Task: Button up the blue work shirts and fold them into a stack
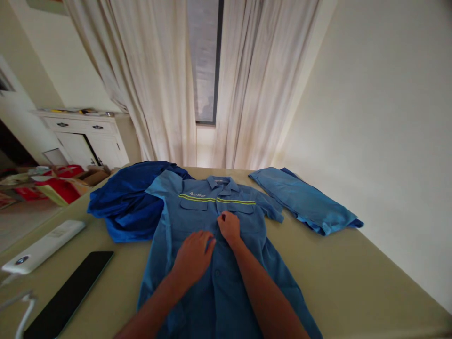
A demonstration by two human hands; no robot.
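A blue short-sleeved work shirt (197, 226) lies front up, its collar at the far end and yellow stripes with white lettering across the chest. My right hand (229, 227) is on the front placket just below the stripe, fingers curled together at the fabric edge. Lower and to the left, my left hand (194, 254) rests over the shirt front beside the placket, with its thumb apart from the bent fingers and nothing visible between them. A button shows on the placket below both hands.
A darker blue garment pile (130, 202) lies left of the shirt; folded blue clothes (303, 197) lie right, near the wall. On the table's left are a white device (45, 245), a black tablet-like slab (70, 292) and a white cable or stand (26, 310). Curtains hang behind.
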